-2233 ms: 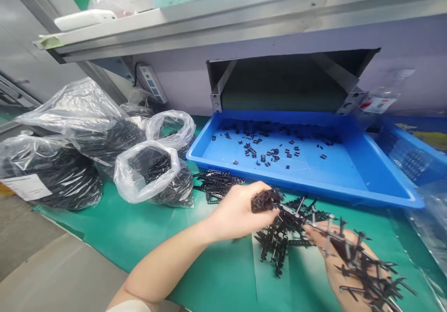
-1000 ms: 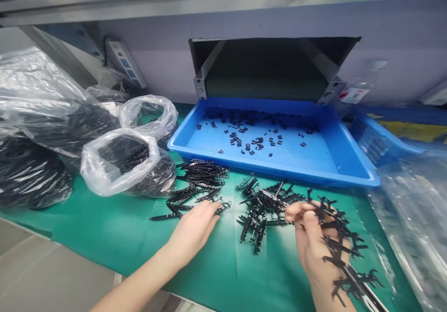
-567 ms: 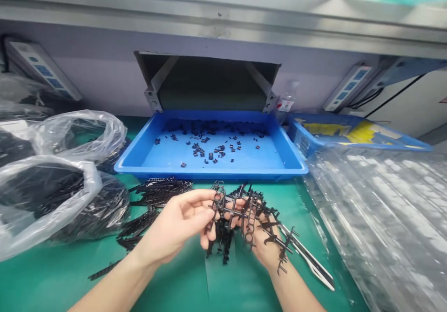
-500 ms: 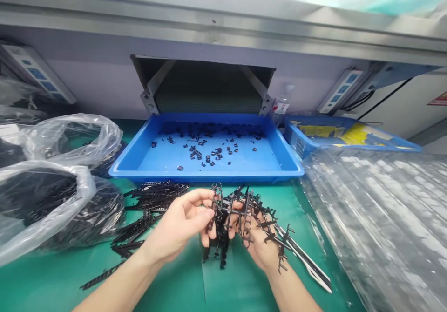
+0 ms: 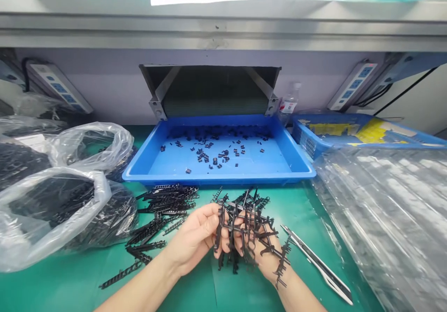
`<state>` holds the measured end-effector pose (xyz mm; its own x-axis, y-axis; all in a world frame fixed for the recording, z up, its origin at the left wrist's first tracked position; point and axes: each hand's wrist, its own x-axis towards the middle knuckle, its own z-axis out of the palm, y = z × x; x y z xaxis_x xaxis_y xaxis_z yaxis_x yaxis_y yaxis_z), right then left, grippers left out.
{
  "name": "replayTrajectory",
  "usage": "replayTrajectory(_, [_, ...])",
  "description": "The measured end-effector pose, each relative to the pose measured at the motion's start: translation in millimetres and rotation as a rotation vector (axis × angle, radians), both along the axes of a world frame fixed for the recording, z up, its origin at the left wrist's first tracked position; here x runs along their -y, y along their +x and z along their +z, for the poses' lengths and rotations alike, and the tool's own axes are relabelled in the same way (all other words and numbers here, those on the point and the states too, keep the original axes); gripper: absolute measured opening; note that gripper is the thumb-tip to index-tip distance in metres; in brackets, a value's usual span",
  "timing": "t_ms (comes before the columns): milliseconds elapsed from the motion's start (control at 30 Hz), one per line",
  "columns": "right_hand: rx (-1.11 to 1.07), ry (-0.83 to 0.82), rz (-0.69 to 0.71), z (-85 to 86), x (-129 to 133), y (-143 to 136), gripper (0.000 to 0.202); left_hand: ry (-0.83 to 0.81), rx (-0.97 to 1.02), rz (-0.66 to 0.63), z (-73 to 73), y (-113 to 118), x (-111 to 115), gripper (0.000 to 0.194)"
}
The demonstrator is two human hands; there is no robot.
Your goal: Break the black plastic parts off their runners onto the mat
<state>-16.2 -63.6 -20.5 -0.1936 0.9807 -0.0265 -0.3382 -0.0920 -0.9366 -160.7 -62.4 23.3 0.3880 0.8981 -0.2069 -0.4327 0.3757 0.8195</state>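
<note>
My left hand [image 5: 193, 235] has its thumb and fingers closed on the near end of a branched black plastic sprue [image 5: 230, 228]. Behind and under a tangle of such sprues is my right hand [image 5: 263, 258], its fingers partly hidden but curled round them. Several branches hang over the right wrist. Beyond the hands, more black sprues [image 5: 256, 200] lie on the green mat [image 5: 188, 288]. A pile of black ladder-like strips [image 5: 167, 200] lies left of my left hand. To the right rests a slim white-and-black pointed tool [image 5: 319, 265].
A blue tray [image 5: 220, 179] with small black pieces [image 5: 223, 154] stands beneath a dark wall opening [image 5: 216, 88]. Open plastic bags [image 5: 104, 186] of black parts are at left. Clear plastic trays [image 5: 387, 200], a blue basket [image 5: 314, 146] and a bottle [image 5: 289, 102] are at right.
The whole scene has shifted right as the camera turned slightly. My left hand and the sprue it grips have tilted a little lower. Both hands keep their hold.
</note>
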Motion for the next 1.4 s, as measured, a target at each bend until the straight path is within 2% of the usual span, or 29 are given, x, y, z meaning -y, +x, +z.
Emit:
replayTrajectory(133, [-0.202, -0.025, 0.148, 8.8, -7.6, 6.1, 0.031, 0.18, -0.184, 0.224, 19.0, 2.3, -3.9, 0.014])
replayTrajectory(200, [-0.231, -0.015, 0.196, 12.6, -8.7, 9.5, 0.029, 0.246, -0.217, 0.254, 28.2, -1.6, -6.6, 0.009])
replayTrajectory(300, [-0.149, 0.001, 0.248, 14.8, -7.5, 12.7, 0.029, 0.301, -0.362, 0.163, 37.0, -11.8, -9.0, 0.013])
replayTrajectory(400, [-0.058, 0.033, 0.274, 14.1, -6.9, 14.2, 0.031, 0.245, -0.466, 0.055, 39.3, -19.6, -10.3, 0.025])
replayTrajectory(533, [-0.035, 0.046, 0.278, 14.5, -8.8, 15.7, 0.032, 0.058, -0.331, -0.022, 34.4, -17.3, -12.8, 0.037])
replayTrajectory(633, [-0.004, 0.049, 0.293, 15.3, -9.9, 16.2, 0.036, 0.006, -0.228, -0.139, 27.7, -10.8, -12.5, 0.04])
replayTrajectory(767, [-0.194, -0.013, 0.417, 12.8, -11.0, 15.2, 0.033, 0.008, -0.17, -0.266, 24.0, -7.2, -8.7, 0.043])
replayTrajectory(800, [-0.268, -0.033, 0.433, 12.6, -11.7, 15.3, 0.031, 0.039, -0.219, -0.238, 25.0, -8.3, -8.0, 0.04])
replayTrajectory(900, [-0.452, -0.053, 0.409, 16.8, -15.0, 18.2, 0.027, 0.224, -0.496, -0.026, 30.2, -15.8, -8.8, 0.025])
replayTrajectory(967, [-0.554, -0.042, 0.337, 22.7, -17.6, 21.3, 0.022, 0.326, -0.71, 0.074, 32.5, -21.8, -11.7, 0.022])
replayTrajectory(1067, [-0.612, -0.03, 0.189, 30.1, -20.2, 24.6, 0.012, 0.394, -1.081, 0.124, 31.1, -26.1, -18.1, 0.027])
replayTrajectory(1133, [-0.607, -0.039, 0.136, 32.2, -20.9, 24.8, 0.013, 0.427, -1.292, 0.058, 29.0, -25.6, -21.1, 0.031])
replayTrajectory(1200, [-0.606, -0.048, 0.121, 32.7, -21.3, 24.1, 0.013, 0.456, -1.381, -0.129, 28.1, -25.2, -21.2, 0.036])
replayTrajectory(1333, [-0.626, -0.058, 0.1, 32.4, -22.4, 22.7, 0.011, 0.537, -1.342, -0.517, 30.8, -26.9, -11.5, 0.04])
replayTrajectory(1400, [-0.616, -0.049, 0.082, 31.7, -23.0, 22.1, 0.011, 0.576, -1.364, -0.59, 30.1, -24.3, -4.5, 0.038])
